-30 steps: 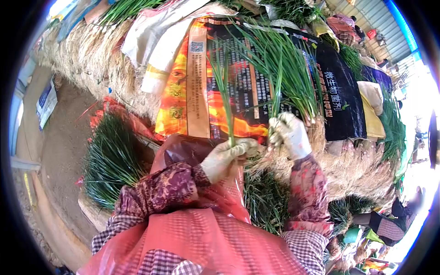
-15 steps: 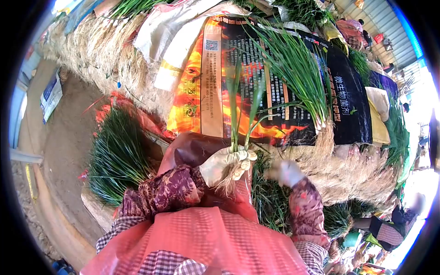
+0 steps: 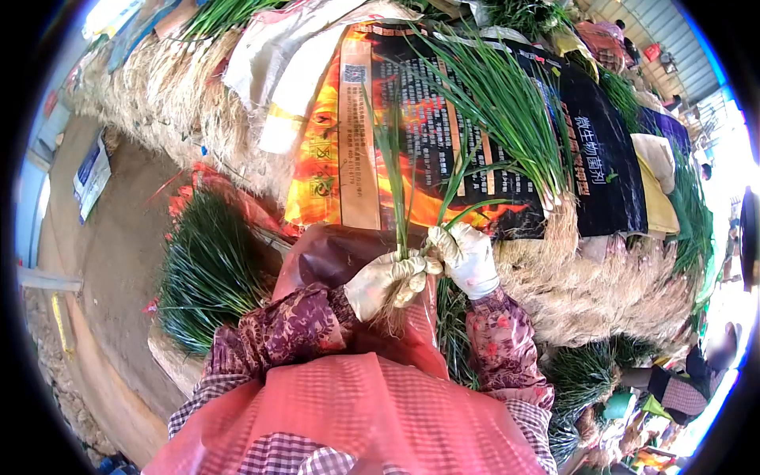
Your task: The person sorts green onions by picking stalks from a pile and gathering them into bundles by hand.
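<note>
My left hand (image 3: 388, 285), in a whitish glove, is closed around a few green onions (image 3: 398, 182). Their leaves rise above the fist and their pale roots (image 3: 390, 319) hang below it. My right hand (image 3: 469, 260), gloved too, pinches a green onion stalk right beside the left fingertips; one leaf (image 3: 475, 212) bends off to the right over it. Beyond the hands, a larger bunch of green onions (image 3: 514, 127) with white bases and long roots lies on a printed black and orange sack (image 3: 356, 150).
A dark green bundle (image 3: 210, 269) stands to the left on red plastic. Long rows of straw-coloured roots (image 3: 182, 103) run behind and to the right (image 3: 594, 293). Other people (image 3: 689, 380) are at the right edge. A red apron (image 3: 332, 412) covers my lap.
My right hand has come in from the right, up to the left hand, and now pinches a stalk there. The left hand keeps its hold in nearly the same place.
</note>
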